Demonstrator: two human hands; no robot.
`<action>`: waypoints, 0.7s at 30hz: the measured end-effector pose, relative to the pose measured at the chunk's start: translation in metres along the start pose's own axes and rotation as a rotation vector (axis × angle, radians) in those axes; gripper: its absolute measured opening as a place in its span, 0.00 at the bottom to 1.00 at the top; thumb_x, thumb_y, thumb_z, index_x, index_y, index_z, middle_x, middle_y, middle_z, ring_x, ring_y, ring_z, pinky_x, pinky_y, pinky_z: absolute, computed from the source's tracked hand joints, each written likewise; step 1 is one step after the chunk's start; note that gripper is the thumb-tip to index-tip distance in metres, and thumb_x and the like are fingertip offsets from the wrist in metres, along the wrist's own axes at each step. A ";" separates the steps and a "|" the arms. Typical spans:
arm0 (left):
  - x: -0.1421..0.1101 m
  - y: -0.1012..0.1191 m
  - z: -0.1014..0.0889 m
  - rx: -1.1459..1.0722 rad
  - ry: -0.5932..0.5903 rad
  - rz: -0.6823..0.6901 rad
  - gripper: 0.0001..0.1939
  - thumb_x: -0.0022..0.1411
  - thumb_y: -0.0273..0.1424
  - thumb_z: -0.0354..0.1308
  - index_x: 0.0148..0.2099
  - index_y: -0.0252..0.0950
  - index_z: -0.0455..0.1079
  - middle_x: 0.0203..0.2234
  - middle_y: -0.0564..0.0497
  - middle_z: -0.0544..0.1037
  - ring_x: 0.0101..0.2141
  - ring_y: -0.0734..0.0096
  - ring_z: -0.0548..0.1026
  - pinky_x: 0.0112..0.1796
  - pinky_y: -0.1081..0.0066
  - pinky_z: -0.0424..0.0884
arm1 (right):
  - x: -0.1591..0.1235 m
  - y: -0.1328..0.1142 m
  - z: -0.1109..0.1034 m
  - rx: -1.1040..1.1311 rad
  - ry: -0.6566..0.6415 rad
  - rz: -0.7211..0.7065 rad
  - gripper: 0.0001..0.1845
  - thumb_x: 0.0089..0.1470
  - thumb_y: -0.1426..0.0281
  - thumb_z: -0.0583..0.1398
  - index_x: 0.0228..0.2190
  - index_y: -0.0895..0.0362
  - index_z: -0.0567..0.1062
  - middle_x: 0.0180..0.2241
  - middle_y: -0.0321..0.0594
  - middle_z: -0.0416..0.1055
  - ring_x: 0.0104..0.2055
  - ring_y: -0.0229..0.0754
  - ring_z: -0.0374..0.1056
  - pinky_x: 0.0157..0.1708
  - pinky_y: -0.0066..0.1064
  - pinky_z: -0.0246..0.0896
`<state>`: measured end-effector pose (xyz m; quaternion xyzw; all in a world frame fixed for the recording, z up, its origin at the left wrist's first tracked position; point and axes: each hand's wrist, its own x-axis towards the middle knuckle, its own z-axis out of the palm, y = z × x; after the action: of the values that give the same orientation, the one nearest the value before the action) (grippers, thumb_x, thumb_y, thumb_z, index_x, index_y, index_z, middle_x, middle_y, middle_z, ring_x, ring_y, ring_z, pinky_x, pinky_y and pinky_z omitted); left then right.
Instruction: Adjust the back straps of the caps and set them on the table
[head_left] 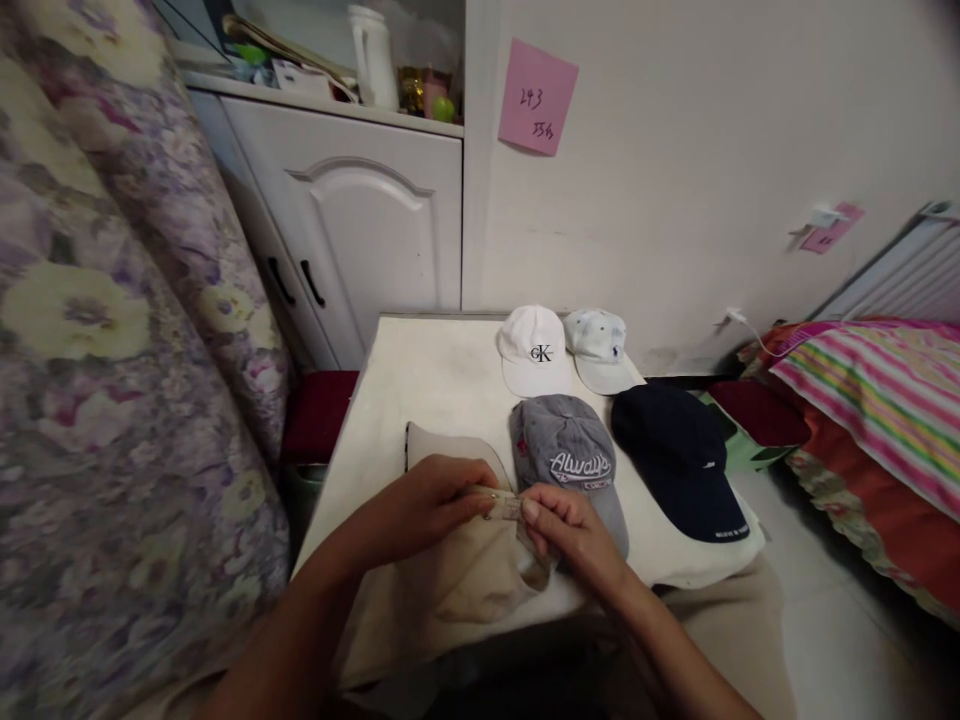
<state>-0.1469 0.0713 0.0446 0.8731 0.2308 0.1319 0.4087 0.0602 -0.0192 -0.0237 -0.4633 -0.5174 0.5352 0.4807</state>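
Note:
A beige cap (469,570) lies at the near edge of a small cream table (420,385), its brim pointing away from me. My left hand (427,505) and my right hand (566,530) meet over its back, both pinching the cap's back strap (504,503) between fingers and thumb. Right beside the beige cap lies a grey cap with "Always" lettering (570,455); my right hand overlaps its brim. A navy cap (679,455) lies further right. Behind them sit a white cap (534,348) and a pale cap with small blue marks (600,345).
A floral purple mattress or bedding (112,350) rises along the left. A white cabinet (360,215) stands behind the table, with a pink note (537,97) on the wall. A striped bedspread (885,400) lies on the right, tiled floor below it.

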 end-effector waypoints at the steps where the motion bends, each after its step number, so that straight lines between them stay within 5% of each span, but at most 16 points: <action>1: 0.000 0.000 -0.001 -0.013 0.003 0.011 0.11 0.70 0.32 0.51 0.42 0.35 0.74 0.33 0.52 0.78 0.35 0.69 0.74 0.38 0.71 0.65 | 0.000 0.000 0.000 -0.008 0.007 0.000 0.22 0.59 0.52 0.60 0.27 0.58 0.73 0.17 0.30 0.61 0.21 0.33 0.51 0.22 0.27 0.43; 15: -0.002 0.000 -0.004 0.005 -0.041 0.000 0.11 0.68 0.31 0.51 0.46 0.37 0.73 0.37 0.51 0.79 0.38 0.67 0.74 0.40 0.69 0.65 | -0.001 0.000 -0.001 -0.007 0.037 0.026 0.23 0.59 0.53 0.60 0.22 0.56 0.68 0.18 0.30 0.60 0.21 0.33 0.49 0.21 0.27 0.41; 21: -0.003 0.002 -0.004 0.075 -0.022 -0.054 0.08 0.66 0.30 0.51 0.36 0.36 0.71 0.28 0.54 0.75 0.31 0.69 0.71 0.34 0.71 0.62 | -0.001 0.000 -0.002 -0.100 0.099 -0.038 0.16 0.59 0.56 0.60 0.31 0.57 0.75 0.22 0.33 0.64 0.24 0.36 0.57 0.25 0.28 0.51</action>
<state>-0.1506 0.0708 0.0485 0.8827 0.2547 0.1027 0.3814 0.0628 -0.0197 -0.0240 -0.5026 -0.5278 0.4761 0.4921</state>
